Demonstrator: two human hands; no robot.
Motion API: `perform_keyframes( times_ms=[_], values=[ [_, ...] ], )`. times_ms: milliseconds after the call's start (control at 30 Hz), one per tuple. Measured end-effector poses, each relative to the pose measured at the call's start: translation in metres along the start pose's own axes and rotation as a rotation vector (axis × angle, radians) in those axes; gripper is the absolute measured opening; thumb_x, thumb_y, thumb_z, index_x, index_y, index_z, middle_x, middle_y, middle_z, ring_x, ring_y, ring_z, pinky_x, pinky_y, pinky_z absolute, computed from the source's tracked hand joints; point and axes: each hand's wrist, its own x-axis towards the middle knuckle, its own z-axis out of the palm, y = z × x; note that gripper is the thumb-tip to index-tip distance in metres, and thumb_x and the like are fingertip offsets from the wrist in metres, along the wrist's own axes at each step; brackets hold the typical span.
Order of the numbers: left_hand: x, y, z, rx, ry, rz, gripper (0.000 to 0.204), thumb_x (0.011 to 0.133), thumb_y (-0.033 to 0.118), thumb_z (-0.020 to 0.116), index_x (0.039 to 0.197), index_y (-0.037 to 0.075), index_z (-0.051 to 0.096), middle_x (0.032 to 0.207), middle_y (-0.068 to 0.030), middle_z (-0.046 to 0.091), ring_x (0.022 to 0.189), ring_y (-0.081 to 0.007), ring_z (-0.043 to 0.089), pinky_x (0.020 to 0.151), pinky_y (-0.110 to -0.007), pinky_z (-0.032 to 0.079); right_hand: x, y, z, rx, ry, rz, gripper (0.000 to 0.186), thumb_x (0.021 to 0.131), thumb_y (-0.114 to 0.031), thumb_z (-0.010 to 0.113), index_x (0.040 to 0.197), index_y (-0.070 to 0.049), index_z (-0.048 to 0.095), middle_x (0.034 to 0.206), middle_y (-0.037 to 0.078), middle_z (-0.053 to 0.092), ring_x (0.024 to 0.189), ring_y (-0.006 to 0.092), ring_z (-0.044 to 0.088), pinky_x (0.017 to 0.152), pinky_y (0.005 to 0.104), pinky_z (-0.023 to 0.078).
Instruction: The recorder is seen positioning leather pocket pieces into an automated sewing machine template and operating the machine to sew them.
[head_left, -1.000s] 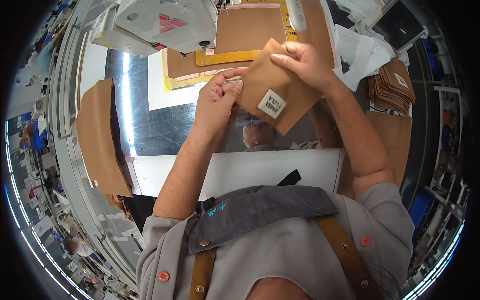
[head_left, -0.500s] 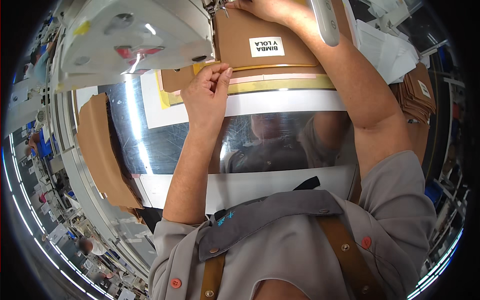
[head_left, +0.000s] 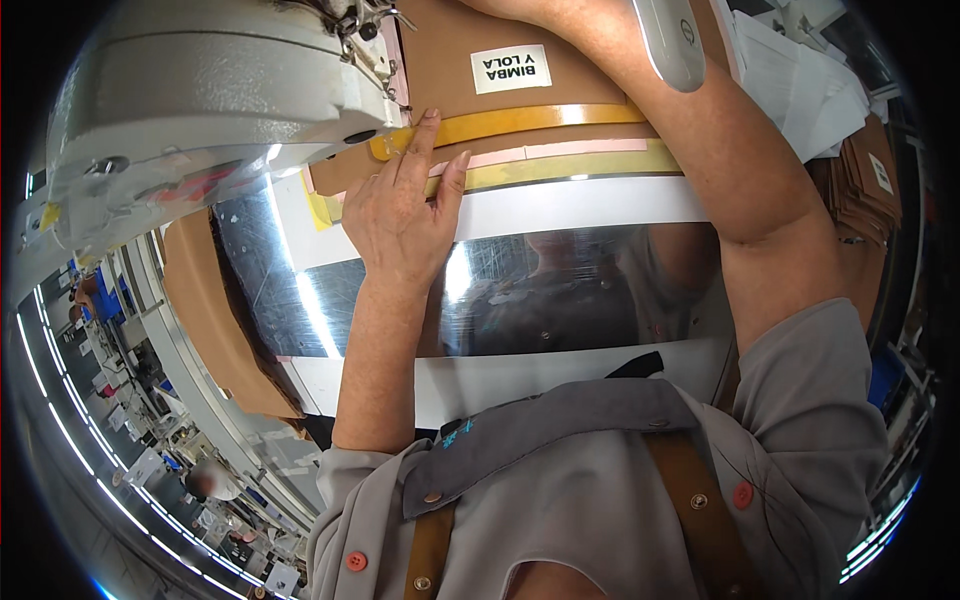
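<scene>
Since the earlier frame the flat brown leather piece with a white label (head_left: 520, 70) lies further under the grey sewing machine head (head_left: 210, 90). The left hand (head_left: 405, 215) presses it, fingers together and flat; the right hand's (head_left: 545, 15) fingers are out of view.
</scene>
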Motion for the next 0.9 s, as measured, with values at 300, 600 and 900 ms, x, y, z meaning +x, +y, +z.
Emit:
perform_keyframes(
  times_ms=[300, 600, 900],
  values=[
    [0.007, -0.004, -0.006, 0.058, -0.060, -0.009, 0.050, 0.093, 0.045, 0.073, 0.130, 0.011, 0.072, 0.079, -0.0112, 0.075, 0.059, -0.0205, 0.065, 0.058, -0.034, 0.046, 0.001, -0.001, -0.001, -0.035, -0.007, 0.004, 0.025, 0.093, -0.029, 0.068, 0.102, -0.008, 0.078, 0.099, 0.021, 0.075, 0.100, 0.0383, 0.071, 0.093, 0.0473, 0.053],
    [0.003, -0.012, -0.005, 0.121, -0.009, 0.070, 0.049, 0.093, 0.049, 0.070, 0.126, 0.013, 0.071, 0.079, -0.0046, 0.076, 0.057, -0.0155, 0.067, 0.060, -0.031, 0.041, 0.001, -0.004, 0.001, -0.066, 0.022, -0.004, 0.025, 0.092, -0.030, 0.069, 0.101, -0.008, 0.079, 0.096, 0.021, 0.075, 0.098, 0.0384, 0.071, 0.092, 0.0475, 0.054],
    [0.012, -0.023, -0.013, 0.201, -0.095, 0.120, 0.052, 0.092, 0.054, 0.070, 0.126, 0.015, 0.070, 0.062, -0.0056, 0.068, 0.054, -0.0207, 0.065, 0.068, -0.035, 0.047, -0.009, -0.024, -0.011, -0.115, -0.015, 0.082, 0.026, 0.090, -0.030, 0.070, 0.097, -0.007, 0.078, 0.091, 0.020, 0.075, 0.088, 0.0370, 0.073, 0.084, 0.0476, 0.056]
  ],
)
